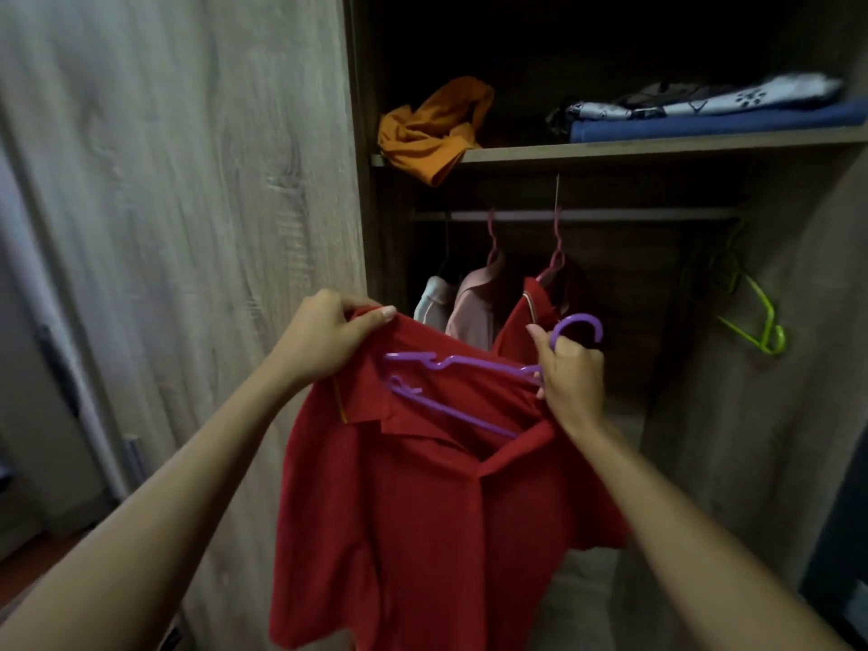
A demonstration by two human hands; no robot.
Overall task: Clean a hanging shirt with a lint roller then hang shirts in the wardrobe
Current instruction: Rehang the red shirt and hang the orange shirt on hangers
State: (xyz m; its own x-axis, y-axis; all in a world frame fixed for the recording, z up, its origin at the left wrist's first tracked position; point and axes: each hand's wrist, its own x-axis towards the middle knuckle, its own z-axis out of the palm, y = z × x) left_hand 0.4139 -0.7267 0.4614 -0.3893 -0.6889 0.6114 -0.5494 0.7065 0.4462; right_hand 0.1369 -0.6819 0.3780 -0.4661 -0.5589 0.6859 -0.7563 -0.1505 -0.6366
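I hold a red collared shirt [422,523] up in front of the open wardrobe. My left hand [329,338] pinches its left shoulder. My right hand [570,378] grips the neck of a purple plastic hanger [451,364] together with the shirt's right shoulder. The hanger lies tilted across the collar opening, its hook pointing up to the right. Behind the shirt, the wardrobe rail [610,214] carries a white garment [434,298], a pink shirt [474,307] and another red shirt [526,317]. No lint roller is visible.
A wooden wardrobe door [188,180] stands to the left. The shelf [657,150] above the rail holds a crumpled orange cloth [432,129] and folded blue and patterned clothes [704,110]. Lime-green empty hangers [756,317] hang at the right wall. Pale bedding lies on the wardrobe floor.
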